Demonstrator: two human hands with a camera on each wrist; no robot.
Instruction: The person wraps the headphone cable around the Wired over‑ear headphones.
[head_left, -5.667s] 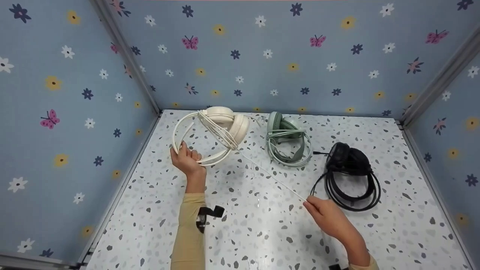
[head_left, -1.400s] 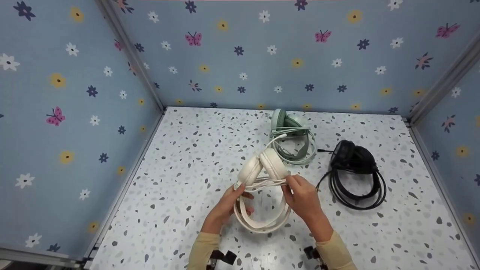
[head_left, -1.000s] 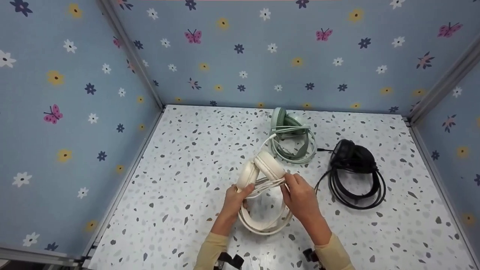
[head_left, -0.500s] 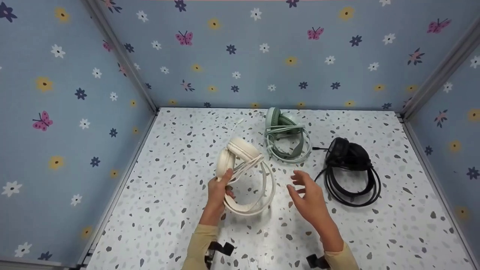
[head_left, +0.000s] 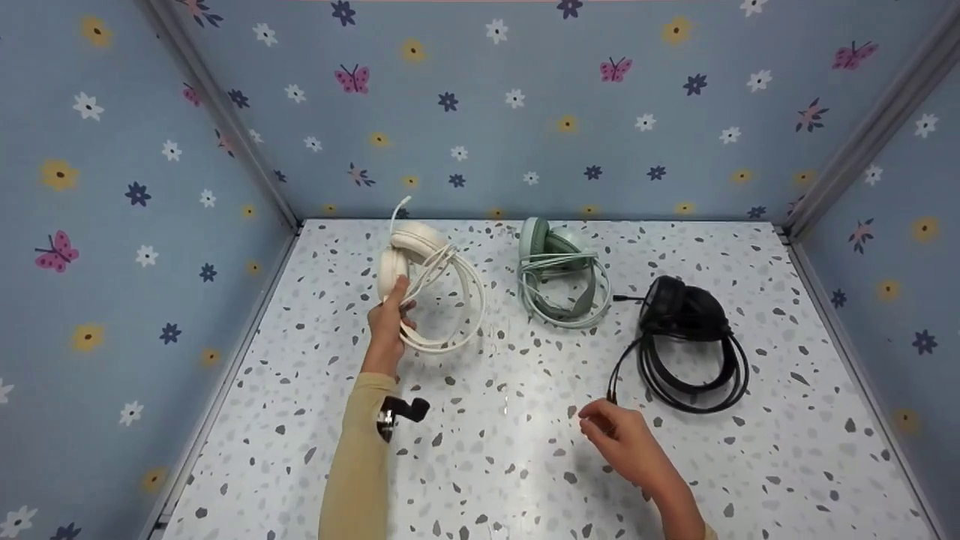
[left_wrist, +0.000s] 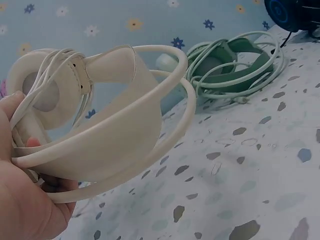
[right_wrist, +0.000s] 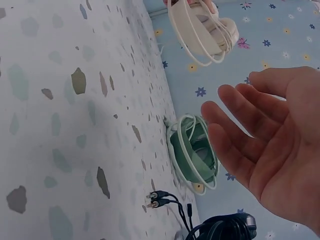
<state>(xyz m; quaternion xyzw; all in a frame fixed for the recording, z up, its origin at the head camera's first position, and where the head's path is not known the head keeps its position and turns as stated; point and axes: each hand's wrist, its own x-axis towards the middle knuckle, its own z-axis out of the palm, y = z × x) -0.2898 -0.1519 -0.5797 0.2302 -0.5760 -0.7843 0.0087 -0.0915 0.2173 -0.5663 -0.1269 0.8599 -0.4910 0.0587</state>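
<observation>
My left hand [head_left: 386,326] grips a pair of white headphones [head_left: 397,271] by the side below one ear cup, at the left of the table. In the left wrist view the white headphones [left_wrist: 115,142] tilt up over the tabletop, their cable wound across between cups and headband. One cable end sticks up behind them in the head view. My right hand [head_left: 622,442] holds nothing; in the right wrist view its fingers [right_wrist: 250,115] are loosely bent and apart from everything. Nearest to it lie black headphones [head_left: 686,307], whose cable plugs point toward the hand.
Green headphones [head_left: 559,255] with a coiled cable lie at the table's back middle. Patterned blue walls [head_left: 480,112] enclose the speckled table [head_left: 480,450] at the back and both sides. Black plugs [right_wrist: 157,197] of the black headphones rest on the surface.
Both hands were at the white headphones in the middle. The right hand let go and moved away to the right; the left hand carried the headphones to the back left.
</observation>
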